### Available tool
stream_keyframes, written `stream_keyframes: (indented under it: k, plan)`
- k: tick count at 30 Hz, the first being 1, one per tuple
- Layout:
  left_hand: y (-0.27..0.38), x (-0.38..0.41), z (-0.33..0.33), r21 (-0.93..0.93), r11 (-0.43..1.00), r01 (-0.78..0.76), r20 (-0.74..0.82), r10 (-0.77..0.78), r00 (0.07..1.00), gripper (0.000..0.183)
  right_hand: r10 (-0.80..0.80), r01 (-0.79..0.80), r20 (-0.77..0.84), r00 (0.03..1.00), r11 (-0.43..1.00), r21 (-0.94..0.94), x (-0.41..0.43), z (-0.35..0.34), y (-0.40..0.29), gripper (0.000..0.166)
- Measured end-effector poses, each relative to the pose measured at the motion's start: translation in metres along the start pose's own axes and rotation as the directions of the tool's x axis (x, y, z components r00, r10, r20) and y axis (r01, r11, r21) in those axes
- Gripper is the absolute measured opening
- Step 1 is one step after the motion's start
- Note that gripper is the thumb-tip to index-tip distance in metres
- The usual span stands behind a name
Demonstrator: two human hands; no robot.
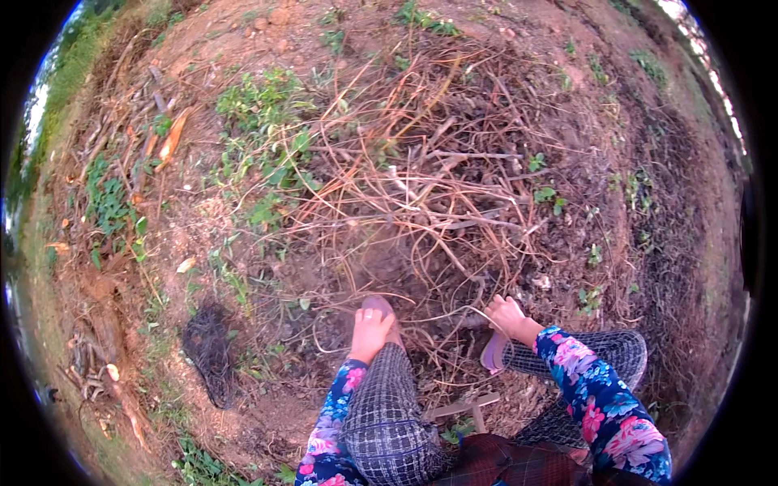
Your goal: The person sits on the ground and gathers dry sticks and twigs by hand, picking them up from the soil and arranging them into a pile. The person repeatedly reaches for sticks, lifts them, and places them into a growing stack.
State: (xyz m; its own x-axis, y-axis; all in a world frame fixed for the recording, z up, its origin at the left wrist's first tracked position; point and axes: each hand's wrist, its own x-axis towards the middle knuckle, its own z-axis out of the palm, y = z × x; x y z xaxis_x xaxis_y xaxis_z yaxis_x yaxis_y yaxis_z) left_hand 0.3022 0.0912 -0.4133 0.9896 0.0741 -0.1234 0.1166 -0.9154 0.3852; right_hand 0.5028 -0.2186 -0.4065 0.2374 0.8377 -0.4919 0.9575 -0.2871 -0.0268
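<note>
My left hand (370,331), with a ring on one finger, is low in front of my left shin, over the pinkish shoe (378,304). Whether it grips a stem there cannot be told. My right hand (506,314) has its fingers curled at the end of a thin pale vine (453,313), just above my other shoe (493,353); what lies inside the fingers is hidden. Ahead of both hands spreads a tangled heap of dry vines and thin sticks (419,188) on bare soil.
A dark bundle of net-like material (209,352) lies to the left. Split wood (174,138) and cut branches (91,364) are farther left. Green weeds (261,100) grow beside the heap. A small wooden piece (465,407) shows between my legs.
</note>
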Motion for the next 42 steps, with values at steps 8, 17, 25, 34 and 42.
stream_keyframes:
  k: [8,17,25,34,42]
  plan:
    - [0.0,-0.006,0.016,-0.007,0.999,-0.037,-0.122,0.036,0.992,0.025,-0.207,0.082,0.543,0.814,0.966,0.246,-0.031,-0.119,0.049,0.018]
    - [0.003,-0.003,0.021,-0.153,0.973,-0.175,-0.032,0.172,0.984,0.034,-0.224,0.286,-0.191,0.956,0.553,0.783,0.022,-0.186,0.038,0.023]
    - [0.023,0.008,-0.033,-0.213,0.944,-0.251,-0.157,0.221,0.963,0.049,0.316,-0.148,-0.351,0.881,0.891,0.43,0.159,-0.174,0.039,0.042]
    - [0.023,0.082,-0.076,0.068,0.982,-0.177,-0.26,0.189,0.947,0.04,0.137,-0.073,-0.264,0.955,0.969,0.238,0.117,-0.104,-0.086,0.013]
    - [0.011,0.019,-0.019,-0.055,0.998,-0.015,-0.036,0.013,0.999,0.016,0.142,-0.004,-0.257,0.956,0.88,0.475,0.043,-0.083,-0.145,0.024]
